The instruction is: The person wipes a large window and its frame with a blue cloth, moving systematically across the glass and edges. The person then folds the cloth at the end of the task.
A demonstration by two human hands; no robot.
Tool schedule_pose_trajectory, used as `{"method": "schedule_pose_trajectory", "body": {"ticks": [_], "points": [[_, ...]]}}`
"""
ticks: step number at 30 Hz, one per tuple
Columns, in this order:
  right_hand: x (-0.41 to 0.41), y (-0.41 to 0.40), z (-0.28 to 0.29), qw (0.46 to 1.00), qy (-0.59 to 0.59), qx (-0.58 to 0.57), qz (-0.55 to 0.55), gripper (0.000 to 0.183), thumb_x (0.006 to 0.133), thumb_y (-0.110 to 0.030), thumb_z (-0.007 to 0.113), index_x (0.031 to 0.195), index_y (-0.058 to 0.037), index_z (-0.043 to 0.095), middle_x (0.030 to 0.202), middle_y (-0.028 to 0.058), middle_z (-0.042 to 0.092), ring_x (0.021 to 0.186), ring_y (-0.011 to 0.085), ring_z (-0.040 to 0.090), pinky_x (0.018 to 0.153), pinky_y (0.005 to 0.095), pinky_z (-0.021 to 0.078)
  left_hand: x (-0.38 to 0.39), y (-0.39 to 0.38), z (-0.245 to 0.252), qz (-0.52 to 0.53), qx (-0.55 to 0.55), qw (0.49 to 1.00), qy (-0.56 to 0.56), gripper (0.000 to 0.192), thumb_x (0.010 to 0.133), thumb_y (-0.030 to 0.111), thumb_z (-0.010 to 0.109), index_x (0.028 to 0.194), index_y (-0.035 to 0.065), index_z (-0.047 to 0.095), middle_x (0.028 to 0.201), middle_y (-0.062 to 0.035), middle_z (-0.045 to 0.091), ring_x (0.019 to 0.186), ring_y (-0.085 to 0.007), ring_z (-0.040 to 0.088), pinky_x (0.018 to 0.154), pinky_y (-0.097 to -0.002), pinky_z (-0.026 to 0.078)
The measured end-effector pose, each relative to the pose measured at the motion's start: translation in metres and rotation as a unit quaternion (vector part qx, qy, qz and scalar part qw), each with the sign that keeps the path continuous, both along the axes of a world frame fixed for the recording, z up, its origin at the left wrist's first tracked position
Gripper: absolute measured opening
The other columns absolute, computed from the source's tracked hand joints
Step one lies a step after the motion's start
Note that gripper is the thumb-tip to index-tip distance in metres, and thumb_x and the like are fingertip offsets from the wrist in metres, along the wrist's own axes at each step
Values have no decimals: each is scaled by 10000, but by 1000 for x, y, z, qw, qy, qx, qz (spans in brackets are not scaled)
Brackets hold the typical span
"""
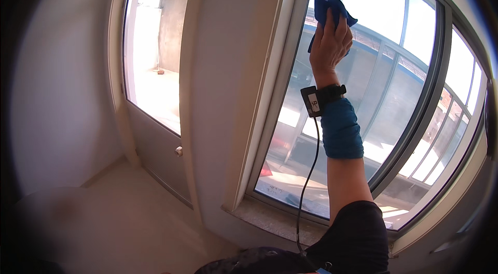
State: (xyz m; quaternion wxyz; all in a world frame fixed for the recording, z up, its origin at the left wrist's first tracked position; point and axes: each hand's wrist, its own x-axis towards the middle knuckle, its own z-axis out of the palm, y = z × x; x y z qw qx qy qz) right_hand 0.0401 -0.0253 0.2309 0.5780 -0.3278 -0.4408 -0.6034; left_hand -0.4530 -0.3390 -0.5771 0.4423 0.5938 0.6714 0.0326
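Note:
My right hand (330, 46) is raised and grips a dark blue cloth (326, 5) against the upper left part of the window pane (350, 126). The fingers lie over the cloth, and one corner of it sticks out to the right. A black device (310, 101) with a strap sits around my right wrist, and a black cable (310, 180) runs down from it towards my body. Below the strap a blue sleeve band (342, 130) covers part of the forearm. My left hand is out of view.
A grey metal frame (437, 60) surrounds the pane, with a second sash to the right. A stone sill (272, 217) juts out below. To the left stands a glazed door (159, 138) with a round knob (178, 151). A broom (160, 72) shows through its glass.

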Motion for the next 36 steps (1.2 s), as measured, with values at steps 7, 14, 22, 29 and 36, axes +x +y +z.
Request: {"method": "schedule_pose_trajectory", "body": {"ticks": [7, 14, 22, 29, 36], "points": [[38, 25, 47, 944, -122, -202, -231, 505, 978, -409, 583, 1454, -263, 496, 1509, 37, 465, 1444, 285, 355, 1162, 584, 249, 32, 43, 24, -46, 6, 999, -6, 316, 773, 315, 666, 976, 77, 709, 1102, -199, 667, 1038, -408, 624, 927, -465, 509], [135, -5, 75, 956, -129, -66, -255, 452, 1028, -433, 491, 1445, -261, 508, 1471, 32, 520, 1410, 278, 413, 1177, 566, 228, 64, 77, 38, -92, -1, 996, 6, 336, 805, 325, 642, 1026, 80, 703, 1141, -193, 661, 1056, -402, 622, 933, -465, 506], [317, -94, 107, 939, 26, 71, -334, 492, 1050, -464, 385, 1467, -218, 472, 1459, 111, 527, 1383, 373, 452, 1091, 654, 347, 90, 92, 29, -138, -3, 990, 12, 359, 841, 336, 614, 1082, 83, 696, 1185, -186, 655, 1076, -396, 620, 941, -464, 502], [311, -82, 117, 964, 34, 77, -254, 421, 1045, -385, 428, 1252, -83, 638, 1183, 147, 671, 1099, 346, 624, 975, 532, 476, 77, 79, 9, -156, -12, 988, -2, 380, 873, 345, 590, 1131, 85, 690, 1224, -179, 649, 1094, -391, 619, 947, -464, 499], [144, 23, 103, 957, -68, 52, -276, 397, 1037, -355, 481, 1293, -94, 637, 1214, 142, 676, 1187, 350, 588, 1085, 482, 398, -1, 58, -2, -171, -23, 985, -4, 402, 905, 355, 566, 1181, 88, 684, 1263, -173, 643, 1111, -386, 617, 953, -463, 495]]}}
